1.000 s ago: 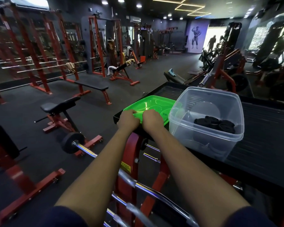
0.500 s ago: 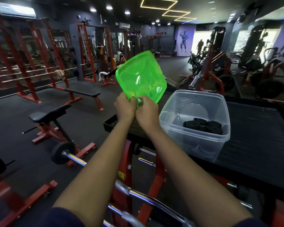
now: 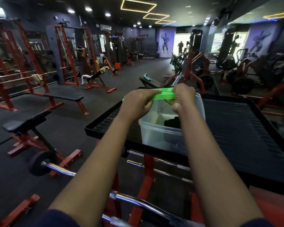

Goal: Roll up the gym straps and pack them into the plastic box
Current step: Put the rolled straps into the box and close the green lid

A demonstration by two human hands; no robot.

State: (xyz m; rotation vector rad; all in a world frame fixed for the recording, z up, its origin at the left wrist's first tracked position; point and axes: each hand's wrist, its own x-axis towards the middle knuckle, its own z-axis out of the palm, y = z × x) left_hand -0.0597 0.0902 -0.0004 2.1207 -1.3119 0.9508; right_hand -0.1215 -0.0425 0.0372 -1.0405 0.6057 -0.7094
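Head view: two bare forearms reach from the bottom of the frame to its centre, over a ribbed black bench on red legs.
Left hand: its fingers are curled round the left end of a green translucent plastic lid, gripping it.
Right hand: fingers and thumb are clenched on the lid's right end.
Lid: seen edge-on and roughly level, it is held over the open mouth of the clear plastic box. Whether it touches the rim cannot be told.
Box: it stands at centre frame on the bench, near the front edge.
Straps: the black rolled gym straps lie in the bottom of the box, partly hidden by the right forearm.
Change: a second ago the lid lay flat on the bench to the left of the box. Half a second ago it was raised and tilted upright. Now it is level and has been carried across above the box.
Meaning: rolling and packing look finished. Closing appears to be the step in hand, with the lid probably needing to be squared to the rim and pressed down.
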